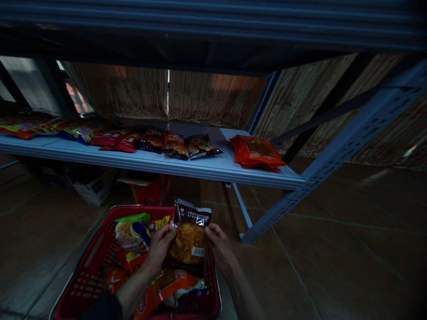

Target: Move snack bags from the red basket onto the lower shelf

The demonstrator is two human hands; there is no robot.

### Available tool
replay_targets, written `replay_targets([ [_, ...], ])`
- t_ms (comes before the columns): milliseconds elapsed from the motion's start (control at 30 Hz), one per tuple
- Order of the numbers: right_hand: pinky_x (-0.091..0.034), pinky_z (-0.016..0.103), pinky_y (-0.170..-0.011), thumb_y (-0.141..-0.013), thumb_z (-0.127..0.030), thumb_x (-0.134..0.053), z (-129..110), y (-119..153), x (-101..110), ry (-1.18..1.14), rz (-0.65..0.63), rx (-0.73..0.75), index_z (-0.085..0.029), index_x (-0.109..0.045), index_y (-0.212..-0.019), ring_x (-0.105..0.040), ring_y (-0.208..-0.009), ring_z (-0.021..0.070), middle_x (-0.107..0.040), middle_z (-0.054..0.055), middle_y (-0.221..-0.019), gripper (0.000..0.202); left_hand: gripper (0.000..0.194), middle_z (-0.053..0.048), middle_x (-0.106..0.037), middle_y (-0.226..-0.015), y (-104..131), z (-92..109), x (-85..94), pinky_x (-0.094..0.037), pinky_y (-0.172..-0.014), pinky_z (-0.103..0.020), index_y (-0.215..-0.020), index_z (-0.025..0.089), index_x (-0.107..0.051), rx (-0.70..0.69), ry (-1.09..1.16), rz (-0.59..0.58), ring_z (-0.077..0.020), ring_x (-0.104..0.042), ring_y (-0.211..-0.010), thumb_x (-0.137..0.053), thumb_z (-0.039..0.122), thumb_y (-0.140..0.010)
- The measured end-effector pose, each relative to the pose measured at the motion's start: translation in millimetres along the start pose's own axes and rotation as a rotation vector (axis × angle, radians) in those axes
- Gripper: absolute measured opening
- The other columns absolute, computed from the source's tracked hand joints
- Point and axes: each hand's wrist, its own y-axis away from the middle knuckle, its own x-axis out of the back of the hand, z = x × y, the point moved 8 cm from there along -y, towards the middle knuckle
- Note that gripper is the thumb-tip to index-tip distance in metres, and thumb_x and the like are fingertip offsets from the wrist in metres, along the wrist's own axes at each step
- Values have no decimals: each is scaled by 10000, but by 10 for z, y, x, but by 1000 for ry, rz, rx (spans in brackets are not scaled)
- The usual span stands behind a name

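Note:
A dark snack bag point(187, 242) with a clear window and a white barcode label is held upright over the basket. My left hand point(160, 247) pinches its left edge, and my right hand point(220, 247) grips its right edge. Beneath them stands a red plastic basket point(87, 266) holding several snack packs, among them an orange pack point(150, 298) and a blue and clear pack point(131, 234). The lower parts of the basket's contents are hidden by my arms and the bag.
A metal shelf point(213, 168) ahead carries a similar dark bag point(201, 146), red packs point(116, 138) and stacked orange packs point(256, 152). Its slanted post point(320, 166) stands at the right. Below are a white box point(95, 186) and a red box point(151, 190).

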Motion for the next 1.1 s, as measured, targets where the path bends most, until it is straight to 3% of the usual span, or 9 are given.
replay_targets([
  [100, -432, 242, -641, -545, -292, -781, -51, -15, -31, 4, -28, 56, -241, -559, -697, -569, -636, 116, -638, -80, -659, 274, 247, 1, -686, -846, 16, 43, -24, -438, -671, -229, -844, 226, -651, 73, 55, -7, -171, -611, -797, -660, 384, -655],
  [200, -429, 243, -647, -570, -270, -771, -91, 10, -117, 26, -104, 76, -238, -555, -720, -559, -668, 123, -627, -65, -698, 265, 424, -59, -669, -1051, -7, 39, -74, -467, -716, -277, -1049, 236, -602, 184, 144, -75, -203, -629, -891, -654, 433, -677],
  [333, -443, 270, -719, -626, -285, -734, -163, 95, -277, 86, -238, 106, -230, -565, -723, -573, -759, 151, -637, -40, -764, 202, 395, -97, -690, -1007, -92, 102, -127, -476, -777, -314, -1015, 167, -620, 137, 263, -153, -214, -642, -893, -669, 382, -686],
  [467, -448, 302, -793, -692, -327, -682, -168, 127, -357, 50, -259, 66, -254, -593, -985, -590, -906, 188, -673, 8, -947, 315, 364, -80, -718, -904, -115, 65, -138, -484, -774, -337, -952, 154, -644, 135, 285, -111, -220, -657, -840, -701, 352, -652],
  [633, -467, 340, -784, -697, -324, -678, -150, 45, -318, 9, -181, 70, -233, -638, -996, -611, -915, 216, -712, 18, -918, 315, 382, -64, -706, -966, -67, 145, -181, -465, -811, -310, -975, 173, -643, 36, 222, -119, -212, -637, -905, -723, 306, -626],
  [767, -477, 346, -761, -658, -309, -708, -130, -12, -246, 45, -107, 84, -217, -688, -894, -627, -854, 223, -727, 19, -822, 253, 341, -64, -717, -889, -45, 109, -209, -462, -810, -315, -944, 166, -655, 97, 237, -137, -206, -645, -862, -712, 311, -641],
  [967, -445, 335, -841, -658, -299, -695, -200, -21, -197, 71, -28, 202, -244, -682, -931, -594, -939, 211, -705, 12, -969, 280, 370, -41, -713, -796, -153, 69, -60, -477, -676, -271, -935, 162, -658, 66, 302, 39, -148, -633, -673, -732, 318, -608],
  [1100, -447, 359, -838, -620, -333, -720, -253, -44, -100, 0, 55, 175, -251, -674, -888, -608, -905, 218, -711, 3, -921, 285, 420, -39, -700, -806, -225, 110, 6, -441, -569, -211, -987, 159, -656, 35, 174, 38, -101, -583, -595, -703, 389, -639],
])
